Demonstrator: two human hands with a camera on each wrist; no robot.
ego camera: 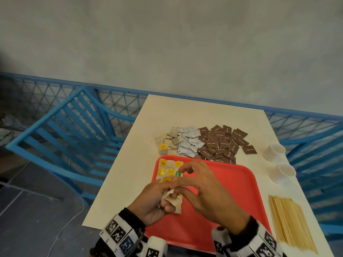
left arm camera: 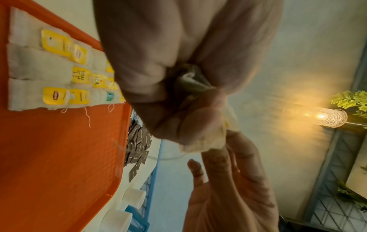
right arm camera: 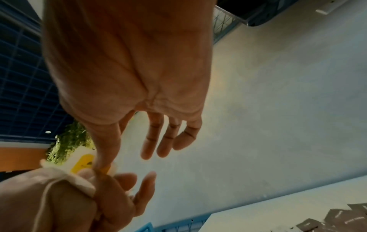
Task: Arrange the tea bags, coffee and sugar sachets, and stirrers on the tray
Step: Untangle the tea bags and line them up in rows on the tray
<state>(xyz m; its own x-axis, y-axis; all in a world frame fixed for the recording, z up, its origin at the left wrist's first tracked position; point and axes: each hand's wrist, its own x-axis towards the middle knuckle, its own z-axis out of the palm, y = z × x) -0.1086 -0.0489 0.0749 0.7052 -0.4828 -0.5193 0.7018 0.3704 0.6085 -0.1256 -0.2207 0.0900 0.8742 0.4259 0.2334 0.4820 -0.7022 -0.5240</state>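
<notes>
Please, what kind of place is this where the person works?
Probably a café or small restaurant seating area. A white table with a blue slatted chair stands beside a blue lattice railing, and a decorative glass wall lamp glows near green plants.

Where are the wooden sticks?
In the head view, the stirrers lie bundled on the table's right side, beside the red tray, nearer than two white cups.

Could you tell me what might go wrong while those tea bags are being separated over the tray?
The left hand grips a bunch of tea bags with loose strings; as the right hand pinches one out, strings may tangle and others may drop. A falling bag could disturb the laid rows on the red tray.
</notes>
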